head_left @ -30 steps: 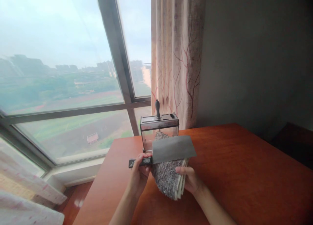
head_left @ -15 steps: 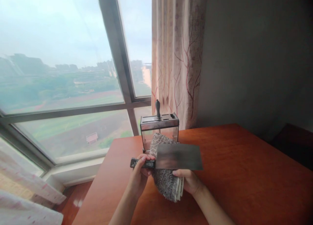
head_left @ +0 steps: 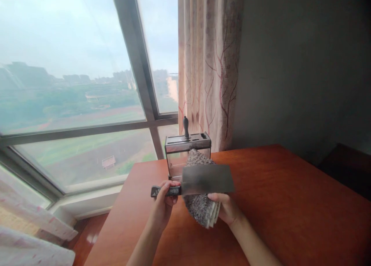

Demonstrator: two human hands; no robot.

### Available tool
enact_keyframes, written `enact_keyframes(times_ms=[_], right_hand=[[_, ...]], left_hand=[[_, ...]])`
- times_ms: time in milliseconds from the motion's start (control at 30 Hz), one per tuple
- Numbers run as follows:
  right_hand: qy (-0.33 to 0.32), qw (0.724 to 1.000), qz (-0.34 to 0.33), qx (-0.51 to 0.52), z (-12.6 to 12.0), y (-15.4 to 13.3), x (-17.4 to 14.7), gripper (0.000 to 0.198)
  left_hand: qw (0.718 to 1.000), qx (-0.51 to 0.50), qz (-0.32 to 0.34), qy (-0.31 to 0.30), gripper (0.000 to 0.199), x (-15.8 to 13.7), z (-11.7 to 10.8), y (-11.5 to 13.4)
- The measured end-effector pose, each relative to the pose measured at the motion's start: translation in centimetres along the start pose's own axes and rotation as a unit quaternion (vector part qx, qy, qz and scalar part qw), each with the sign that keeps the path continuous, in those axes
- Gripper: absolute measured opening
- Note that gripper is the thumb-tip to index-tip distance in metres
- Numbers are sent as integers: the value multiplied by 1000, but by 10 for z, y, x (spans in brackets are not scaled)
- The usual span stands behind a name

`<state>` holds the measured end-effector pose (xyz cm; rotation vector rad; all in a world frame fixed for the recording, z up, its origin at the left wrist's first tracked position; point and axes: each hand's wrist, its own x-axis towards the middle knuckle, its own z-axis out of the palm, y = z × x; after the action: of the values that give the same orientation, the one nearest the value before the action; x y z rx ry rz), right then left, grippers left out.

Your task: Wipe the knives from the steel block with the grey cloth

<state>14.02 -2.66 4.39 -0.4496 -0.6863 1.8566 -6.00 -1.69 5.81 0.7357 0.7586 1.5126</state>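
Cleaver (head_left: 207, 180) and folded grey shaggy cloth (head_left: 199, 210) held above the table (head_left: 290, 204).

At far left, a pale curtain (head_left: 34, 239) is hung by a large window (head_left: 66, 38). The cleaver's black handle (head_left: 175, 191) is gripped by the left hand (head_left: 166, 200), with fingers curled around it and thumb laid along it. Beyond, a clear-sided knife block (head_left: 188, 144) is set on the table, one dark knife handle (head_left: 186, 127) raised above its top; a branch-patterned curtain (head_left: 211, 65) is hung behind. The broad blade is pointed right, across the cloth — which is seen above and below it, though contact between them is hidden. At right, the cloth's layered edge is pinched by the right hand (head_left: 227, 208), its thumb placed just under the blade — the other fingers are mostly hidden.
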Motion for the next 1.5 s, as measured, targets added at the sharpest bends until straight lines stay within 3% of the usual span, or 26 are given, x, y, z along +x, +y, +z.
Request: enact_keyframes(times_ms=[167,500,833,1067,1300,1500], right_hand=[[-43,998,35,-19,11,6,-3,40],[-71,995,65,-18,11,5,-4,43],[24,998,52,-23,-15,2,-2,27],[80,997,-20,6,-22,-11,1,36],[75,996,-44,15,-19,-15,-1,40],[48,998,-14,31,-19,-6,0,41]], left_hand=[[998,47,-28,-21,21,-9,7,-7],[996,80,-7,-40,22,-11,9,-4],[997,73,35,-17,23,-1,-2,7],[998,11,47,28,16,6,-8,11],[998,-4,44,48,14,6,-5,11],[998,-20,31,49,15,5,-3,3]])
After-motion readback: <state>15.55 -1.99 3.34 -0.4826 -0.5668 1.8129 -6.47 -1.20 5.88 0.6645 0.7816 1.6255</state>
